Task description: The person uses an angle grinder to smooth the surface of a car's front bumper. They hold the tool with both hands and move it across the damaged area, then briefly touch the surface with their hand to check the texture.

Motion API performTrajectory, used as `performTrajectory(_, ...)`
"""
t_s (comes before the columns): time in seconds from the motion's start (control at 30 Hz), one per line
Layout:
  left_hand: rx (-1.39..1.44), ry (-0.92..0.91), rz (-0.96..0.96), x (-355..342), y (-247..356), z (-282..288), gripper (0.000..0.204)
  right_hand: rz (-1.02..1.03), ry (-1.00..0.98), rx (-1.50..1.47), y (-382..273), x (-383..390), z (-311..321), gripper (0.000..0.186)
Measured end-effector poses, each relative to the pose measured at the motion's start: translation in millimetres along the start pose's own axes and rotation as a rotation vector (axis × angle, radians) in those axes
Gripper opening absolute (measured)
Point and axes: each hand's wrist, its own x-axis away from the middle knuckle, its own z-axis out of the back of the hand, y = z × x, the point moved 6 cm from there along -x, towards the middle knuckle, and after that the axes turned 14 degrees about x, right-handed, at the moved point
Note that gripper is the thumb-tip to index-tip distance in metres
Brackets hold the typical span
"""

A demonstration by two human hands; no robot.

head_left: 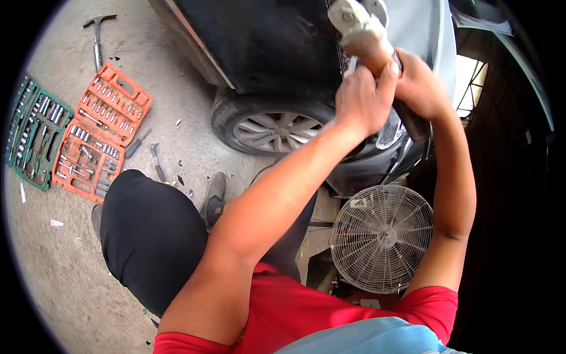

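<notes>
Both hands are wrapped round an angle grinder (368, 46) held up in front of the car's dark body (277, 47). My left hand (367, 101) grips it just behind the grey metal head. On the other side, my right hand (423, 85) closes round the body, and the tool's dark rear end sticks out below it. The head points up and away from me, near the edge between a black panel and a grey panel (415, 23). Motion smears the hands a little, and the grinder's disc cannot be made out clearly.
Below the panels is the car's wheel (283, 131). A round wire-guarded fan (383, 239) stands close to my right arm. Socket sets in an orange case (131, 88) and a green case (52, 141) lie open on the floor at left, near a hammer (97, 44).
</notes>
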Motion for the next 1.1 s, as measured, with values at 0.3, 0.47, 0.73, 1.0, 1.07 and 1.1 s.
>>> performTrajectory(0.3,0.062,-0.154,0.28,69,-86,-36,0.068,-0.179,-0.224,-0.12,41,71,-54,0.056)
performTrajectory(0.47,-0.057,-0.085,0.062,54,-75,-28,0.062,-0.13,-0.159,-0.212,30,64,-48,0.047)
performTrajectory(0.73,-0.12,-0.203,0.14,32,-54,-22,0.076,-0.027,0.022,-0.392,28,62,-48,0.037)
performTrajectory(1.0,-0.778,-0.544,0.107,126,-59,-66,0.072,-0.195,0.321,-1.014,89,192,-169,0.056)
performTrajectory(1.07,-0.896,-0.683,0.019,144,-48,-79,0.071,-0.263,0.47,-1.331,83,225,-208,0.055)
performTrajectory(1.1,-0.935,-0.756,-0.027,157,-47,-87,0.071,-0.293,0.507,-1.463,84,244,-225,0.055)
